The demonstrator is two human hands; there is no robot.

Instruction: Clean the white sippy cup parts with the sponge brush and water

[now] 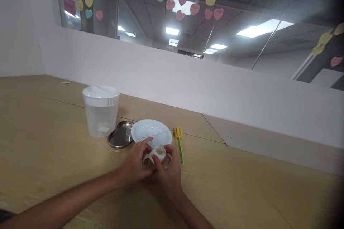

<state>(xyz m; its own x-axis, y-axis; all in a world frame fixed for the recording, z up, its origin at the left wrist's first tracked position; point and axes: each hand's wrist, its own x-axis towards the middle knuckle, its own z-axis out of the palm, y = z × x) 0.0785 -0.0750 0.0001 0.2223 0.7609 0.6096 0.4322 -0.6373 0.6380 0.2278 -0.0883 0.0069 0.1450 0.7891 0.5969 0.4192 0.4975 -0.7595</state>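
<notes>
Between my two hands, above the table, is a baby bottle (159, 152) with a white collar, curved side handles and a clear, nipple-like top. My left hand (135, 162) curls round its left side, index finger raised, with the thumb low near the handle. My right hand (170, 171) grips it from the right, its thumb against the white collar. The lower part of the bottle is hidden behind my fingers. Just beyond stands a white bowl (150, 126), with a thin rod (158, 134) lying across it.
Left of the bowl lies a metal kidney-shaped tray (118, 137) with a small clear cup (129, 131) at its right end. Behind it stands a clear plastic bucket (100, 116) with a white lid. A yellow sponge brush (178, 134) with a green handle lies right of the bowl.
</notes>
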